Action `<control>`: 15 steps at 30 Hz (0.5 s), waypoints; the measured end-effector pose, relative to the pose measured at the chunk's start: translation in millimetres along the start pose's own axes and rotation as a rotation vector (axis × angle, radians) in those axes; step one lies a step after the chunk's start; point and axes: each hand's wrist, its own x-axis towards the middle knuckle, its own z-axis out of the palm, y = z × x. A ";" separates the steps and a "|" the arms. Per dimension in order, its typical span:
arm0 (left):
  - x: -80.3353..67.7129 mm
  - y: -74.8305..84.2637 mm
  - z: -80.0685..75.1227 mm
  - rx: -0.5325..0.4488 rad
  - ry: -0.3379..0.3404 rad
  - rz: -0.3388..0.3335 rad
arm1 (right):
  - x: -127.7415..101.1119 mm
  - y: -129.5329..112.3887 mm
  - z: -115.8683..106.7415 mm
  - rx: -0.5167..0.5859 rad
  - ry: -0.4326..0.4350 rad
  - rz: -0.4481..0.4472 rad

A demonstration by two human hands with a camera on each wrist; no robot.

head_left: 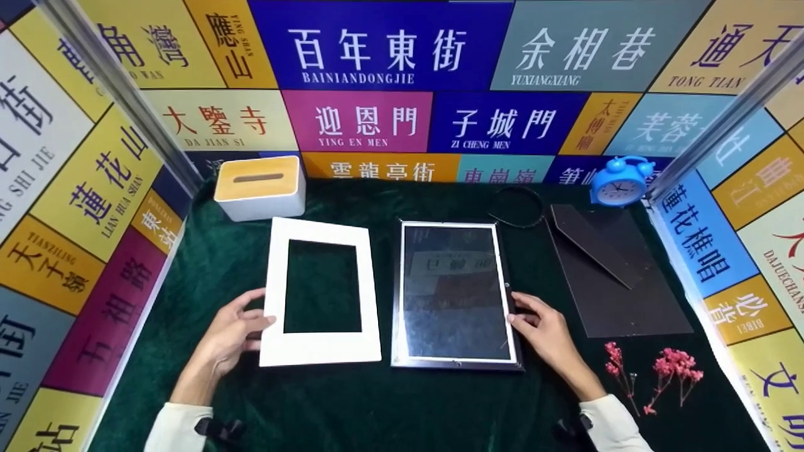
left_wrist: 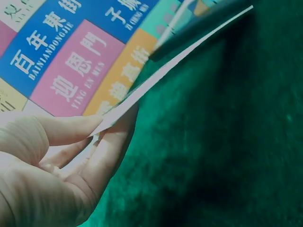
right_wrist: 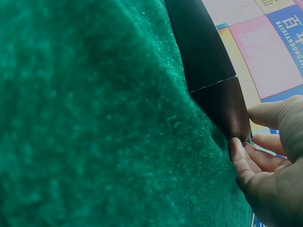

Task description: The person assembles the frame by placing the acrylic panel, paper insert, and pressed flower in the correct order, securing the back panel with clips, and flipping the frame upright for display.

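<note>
White mat (head_left: 320,295) pinched by left hand (head_left: 229,333).

The right hand (right_wrist: 272,161) sits at the lower right, its fingertips touching the dark edge of the picture frame (right_wrist: 222,101). The frame lies on green velvet cloth (right_wrist: 94,118), which fills most of the view. Coloured sign panels (right_wrist: 270,52) show beyond the frame.

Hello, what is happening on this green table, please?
A person works with both hands. The left hand pinches the left edge of a white mat board. The right hand touches the right edge of a glass picture frame beside it. A dark backing board lies at the right.
</note>
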 end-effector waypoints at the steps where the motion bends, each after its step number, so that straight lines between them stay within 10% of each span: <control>1: -0.7 2.8 1.5 -0.016 -0.002 0.003 | -0.3 -0.1 -0.4 0.004 0.000 0.002; 15: -2.6 20.7 50.1 -0.175 -0.063 0.039 | -0.7 1.5 -0.5 0.055 -0.008 -0.007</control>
